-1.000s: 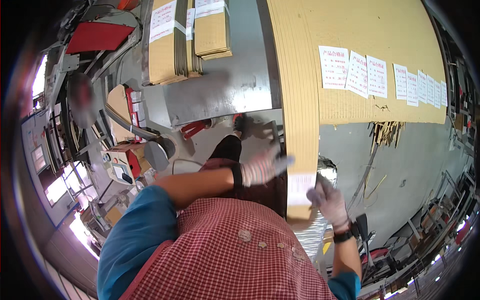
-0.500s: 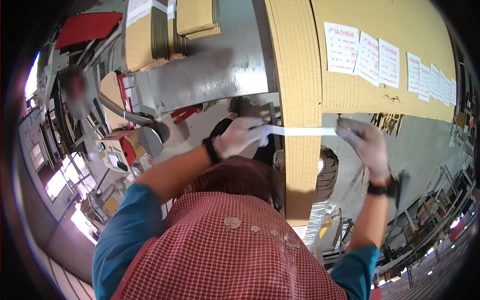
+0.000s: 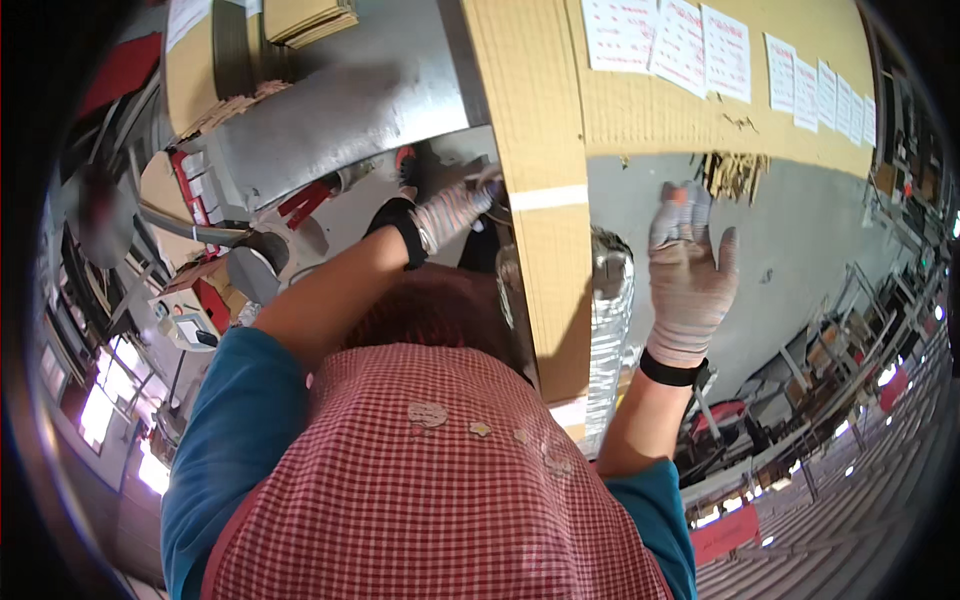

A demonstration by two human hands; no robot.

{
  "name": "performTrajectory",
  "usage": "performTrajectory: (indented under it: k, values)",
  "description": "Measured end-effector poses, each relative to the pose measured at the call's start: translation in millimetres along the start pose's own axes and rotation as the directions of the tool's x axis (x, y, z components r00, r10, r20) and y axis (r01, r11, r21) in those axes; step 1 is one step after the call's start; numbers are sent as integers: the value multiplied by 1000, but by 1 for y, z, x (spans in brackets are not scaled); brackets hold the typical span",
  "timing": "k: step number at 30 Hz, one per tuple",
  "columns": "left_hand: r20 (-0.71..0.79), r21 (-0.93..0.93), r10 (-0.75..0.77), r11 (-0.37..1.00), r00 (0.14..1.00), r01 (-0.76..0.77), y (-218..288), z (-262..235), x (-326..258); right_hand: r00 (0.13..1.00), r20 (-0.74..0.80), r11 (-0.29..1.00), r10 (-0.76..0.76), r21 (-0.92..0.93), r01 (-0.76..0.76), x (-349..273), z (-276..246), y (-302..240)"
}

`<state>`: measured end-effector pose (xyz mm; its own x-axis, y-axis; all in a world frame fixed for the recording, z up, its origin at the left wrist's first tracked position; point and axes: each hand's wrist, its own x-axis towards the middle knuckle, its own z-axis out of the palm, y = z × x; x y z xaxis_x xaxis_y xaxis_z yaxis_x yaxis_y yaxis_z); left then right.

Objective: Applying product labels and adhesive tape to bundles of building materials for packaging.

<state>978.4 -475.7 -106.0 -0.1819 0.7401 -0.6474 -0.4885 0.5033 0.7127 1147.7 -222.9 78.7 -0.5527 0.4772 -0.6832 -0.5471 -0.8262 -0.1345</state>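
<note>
My right hand (image 3: pixel 690 270) is spread with nothing in its grasp, palm up over the grey floor (image 3: pixel 775 255), apart from the long cardboard strip (image 3: pixel 545 120). My left hand (image 3: pixel 453 218) has its fingers curled just beside the strip's left edge; I cannot tell whether they pinch anything. The strip lies between my hands, its long axis running from near my apron (image 3: pixel 430 480) straight away from me, far end leaning slightly left. A white band (image 3: pixel 548 197) crosses it at right angles. Silvery wrapping (image 3: pixel 607 340) shows beneath. Beyond, white slips (image 3: pixel 725 52) lie on a broad cardboard sheet (image 3: pixel 650 115)
</note>
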Motion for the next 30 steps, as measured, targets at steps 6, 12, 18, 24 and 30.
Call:
performTrajectory:
  k: [6, 12, 18, 24, 30]
  values:
    - [-2, 66, -35, 997, 999, 35, 10, -6, 7, 901, 260, 890, -349, 394, 231, -33, 39, -26]
    - [-23, 66, -54, 996, 998, 55, 10, -5, 8, 891, 238, 854, -387, 457, 249, -39, 63, -8]
    - [-14, 49, -78, 996, 997, 79, -6, -9, 17, 867, 364, 873, -339, 464, 147, -40, 66, 11]
    - [-37, 17, -93, 996, 995, 93, -6, -7, 13, 885, 299, 865, -358, 463, 193, -38, 60, 10]
    - [-30, -103, -35, 994, 999, 32, 12, -2, 6, 845, 530, -555, -68, -724, 410, -16, 0, 88]
